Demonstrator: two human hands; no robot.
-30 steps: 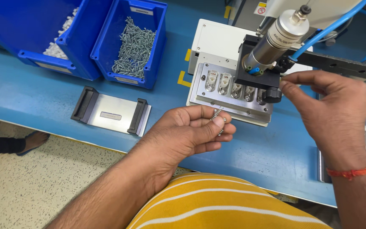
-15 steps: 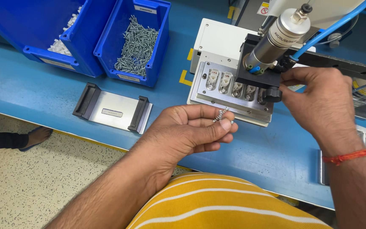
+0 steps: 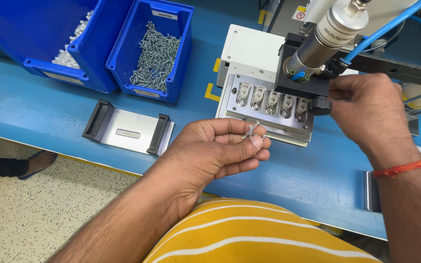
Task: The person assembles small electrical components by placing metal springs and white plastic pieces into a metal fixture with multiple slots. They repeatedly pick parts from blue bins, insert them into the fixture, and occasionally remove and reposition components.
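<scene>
My left hand hovers over the blue bench in front of a metal fixture plate, pinching several small screws between thumb and fingers. The plate carries a row of white parts seated in pockets. My right hand reaches to the plate's right end, fingers closed beside a black knob under the black head of a pneumatic screwdriver. What the right fingertips hold is hidden.
A blue bin of loose screws and a blue bin of white parts stand at the back left. A flat metal plate with black end handles lies near the bench's front edge. Blue air hoses run at the right.
My right hand has moved down and left from beside the driver head to the fixture's right end. My left hand has stayed put with the screws.
</scene>
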